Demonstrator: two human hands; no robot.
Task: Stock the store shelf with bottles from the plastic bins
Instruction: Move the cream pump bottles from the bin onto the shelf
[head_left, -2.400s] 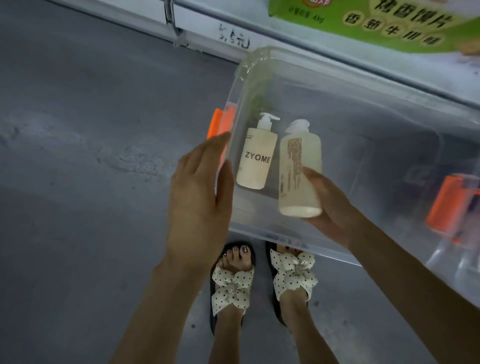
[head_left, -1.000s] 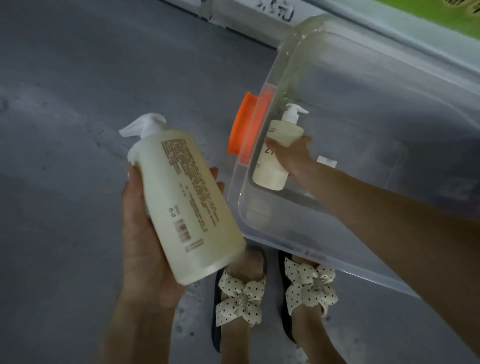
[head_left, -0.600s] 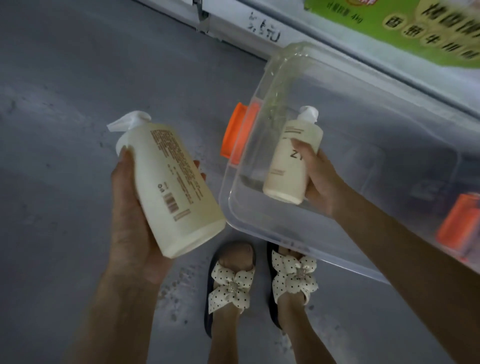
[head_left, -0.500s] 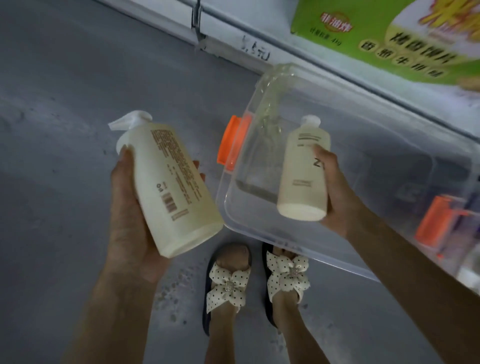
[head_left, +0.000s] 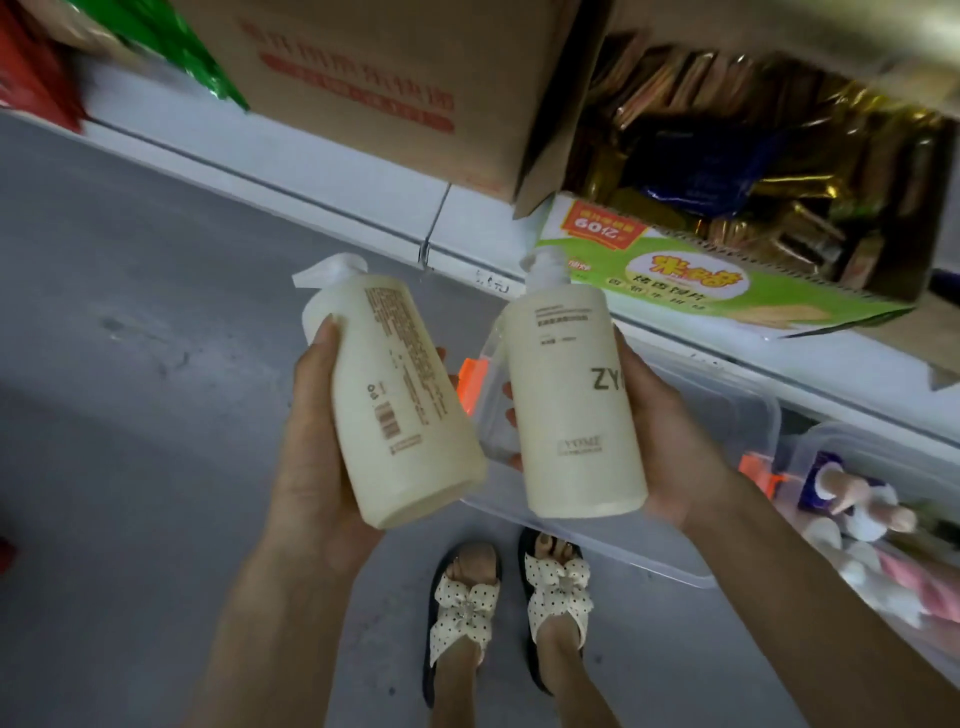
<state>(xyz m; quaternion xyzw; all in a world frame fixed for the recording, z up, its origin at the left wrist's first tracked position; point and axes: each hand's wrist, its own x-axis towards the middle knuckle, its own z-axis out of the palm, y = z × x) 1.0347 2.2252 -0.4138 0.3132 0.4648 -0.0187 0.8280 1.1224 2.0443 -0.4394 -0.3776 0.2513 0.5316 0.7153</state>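
- Left hand (head_left: 317, 467): wrapped around the cream pump bottle (head_left: 400, 395), thumb on its near side and fingertips showing past the far side. The bottle leans to the left with its printed back label facing up, a side-on hold that suits carrying rather than reading.
- Right hand (head_left: 670, 441): grasping the second pump bottle (head_left: 566, 400) from its right side. This one is close to upright, lettering beginning "ZY" facing the viewer. Holding the body leaves the pump head clear.
- Both bottles are held side by side, near each other but apart, above the clear plastic bin (head_left: 737, 415) on the floor. No other bottle is visible in what can be seen of that bin.
- A second bin (head_left: 857, 499) to the right holds mixed packaged goods, too blurred to identify.
- The shelf (head_left: 363, 176) ahead carries a cardboard carton (head_left: 384, 83) and a green box (head_left: 691, 280). No free space for bottles is visible on this level.
- Judgement: both bottles are out of the bin, so the step in hand appears to be carrying them to a shelf position. One bottle per hand halves the trips, but neither hand is free to clear room.
- Risk: the tilted left bottle could slip if the grip slackens.
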